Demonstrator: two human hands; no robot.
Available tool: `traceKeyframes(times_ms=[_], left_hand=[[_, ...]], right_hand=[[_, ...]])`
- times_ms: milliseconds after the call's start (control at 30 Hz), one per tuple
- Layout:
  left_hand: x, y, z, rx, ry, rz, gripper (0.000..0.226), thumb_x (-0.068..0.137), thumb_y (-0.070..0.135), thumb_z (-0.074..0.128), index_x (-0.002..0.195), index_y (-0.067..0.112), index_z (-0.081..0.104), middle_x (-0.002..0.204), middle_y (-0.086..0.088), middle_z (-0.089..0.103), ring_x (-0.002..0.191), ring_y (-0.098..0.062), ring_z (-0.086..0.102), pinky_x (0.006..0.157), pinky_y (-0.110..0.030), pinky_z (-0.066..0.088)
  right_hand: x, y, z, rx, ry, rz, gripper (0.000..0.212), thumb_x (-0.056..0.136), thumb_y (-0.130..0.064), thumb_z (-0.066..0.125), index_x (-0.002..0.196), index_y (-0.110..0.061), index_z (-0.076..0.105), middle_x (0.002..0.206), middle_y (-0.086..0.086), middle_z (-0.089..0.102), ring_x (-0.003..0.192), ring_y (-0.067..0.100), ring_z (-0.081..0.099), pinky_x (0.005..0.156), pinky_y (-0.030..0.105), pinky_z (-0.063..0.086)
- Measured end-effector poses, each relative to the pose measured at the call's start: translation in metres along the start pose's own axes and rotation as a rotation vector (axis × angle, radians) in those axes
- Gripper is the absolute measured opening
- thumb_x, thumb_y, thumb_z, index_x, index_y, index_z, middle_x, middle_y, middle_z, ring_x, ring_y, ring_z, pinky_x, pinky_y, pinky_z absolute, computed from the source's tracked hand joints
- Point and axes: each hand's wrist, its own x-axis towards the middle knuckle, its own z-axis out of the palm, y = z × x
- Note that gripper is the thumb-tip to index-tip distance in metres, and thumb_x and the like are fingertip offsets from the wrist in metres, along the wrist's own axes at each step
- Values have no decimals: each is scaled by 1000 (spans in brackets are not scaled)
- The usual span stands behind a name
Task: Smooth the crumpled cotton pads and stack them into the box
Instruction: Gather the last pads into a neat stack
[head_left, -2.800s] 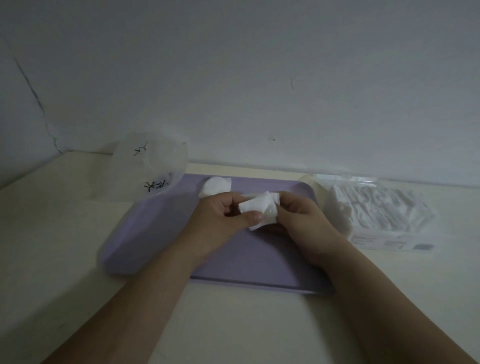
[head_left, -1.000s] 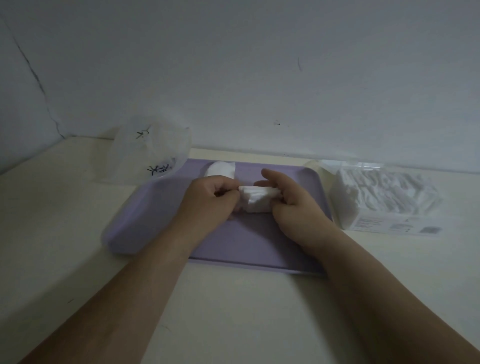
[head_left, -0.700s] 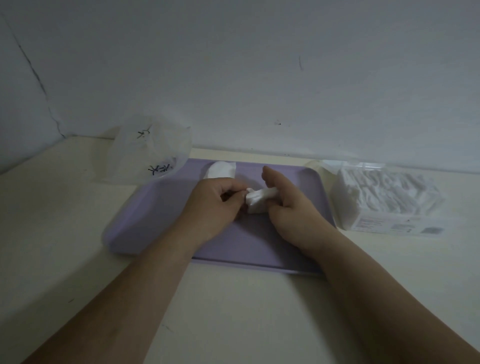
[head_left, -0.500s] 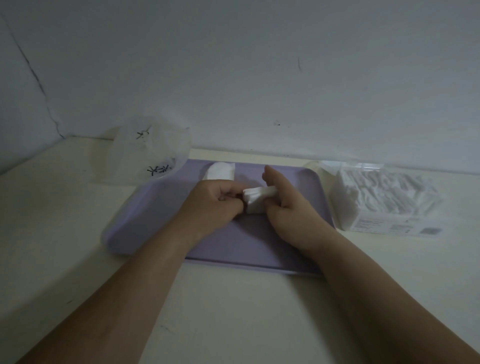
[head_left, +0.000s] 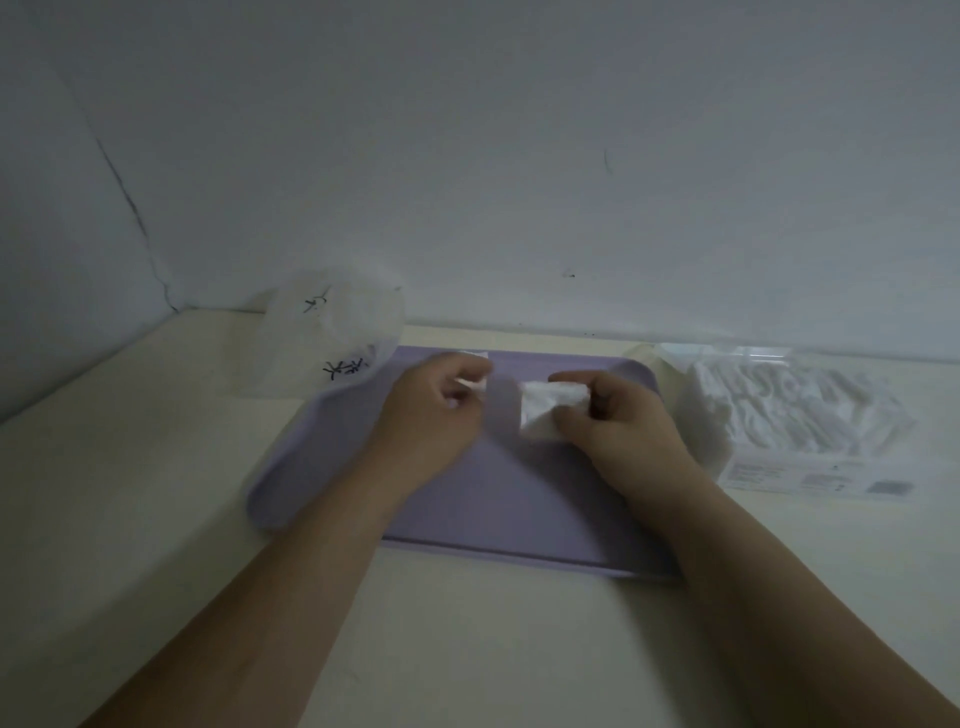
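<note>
Crumpled white cotton pad (head_left: 550, 410) is pinched by the right hand (head_left: 618, 426) over the lilac plastic tray (head_left: 519, 499), near the far edge of the bench (head_left: 467, 623). The left hand (head_left: 431, 415) is curled and blurred, so I cannot tell if it holds something. The clear plastic box (head_left: 779, 415) toward the right edge already holds many pads. A second white pad (head_left: 470, 356) waits on the tray.

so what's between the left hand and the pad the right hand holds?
Just bare purple tray separates left hand from the cotton pad in the right hand; head view.
</note>
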Motion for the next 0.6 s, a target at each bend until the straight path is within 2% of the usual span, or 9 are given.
traceKeyframes(times_ms=[67,133,200,267,333,400,500,533,600], left_hand=[[12,-5,-6,175,84,19,34,91,1,59,116,20,72,121,3,67,110,-17,66,100,-28,50],[22,-5,-8,343,-17,4,40,94,4,57,132,11,64,140,-5,58,130,-24,56,113,-30,40],[28,-4,-6,492,-176,-62,42,98,8,53,140,6,57,151,-13,52,139,-30,48,116,-33,36],[29,-2,-5,571,-267,-74,37,99,9,49,134,4,62,145,-17,56,133,-33,52,111,-37,41],[23,0,-5,552,-263,-6,31,96,7,51,120,7,70,131,-13,64,121,-32,59,105,-40,46],[14,2,-5,506,-253,25,21,94,13,54,99,16,74,113,-4,68,104,-24,65,94,-39,51],[3,-2,-6,389,-222,2,13,86,26,70,74,29,67,90,7,67,80,-10,65,75,-30,52],[1,-3,-7,338,-205,-10,10,82,29,76,76,29,68,90,8,68,79,-8,65,73,-29,52],[0,-3,-10,255,-232,-59,22,81,31,83,98,28,69,103,10,70,89,-7,67,78,-26,52]], right_hand=[[1,-1,-1,149,16,66,25,91,-1,69,107,-20,74,101,2,78,94,17,71,86,39,59],[0,-4,1,295,-2,118,25,93,1,68,108,-18,72,103,5,76,94,19,71,75,38,63],[0,-5,2,360,-2,136,26,93,3,68,109,-18,71,104,6,74,93,19,70,68,31,60],[0,-4,3,362,9,130,25,93,3,68,107,-17,71,100,5,73,88,17,69,65,27,58],[1,-1,1,291,47,110,23,90,1,71,104,-18,73,93,-1,76,84,13,69,68,28,57],[1,4,-3,180,94,86,21,88,-4,74,103,-18,76,89,-7,77,81,8,70,74,29,56],[2,6,-5,84,132,66,14,86,-7,71,93,-18,78,79,-10,75,72,5,65,70,26,52],[2,7,-4,73,133,65,13,86,-7,71,89,-17,77,75,-10,73,70,6,64,68,27,51],[3,8,-3,81,137,65,9,85,-9,71,85,-17,75,71,-9,71,67,7,61,65,29,49]])
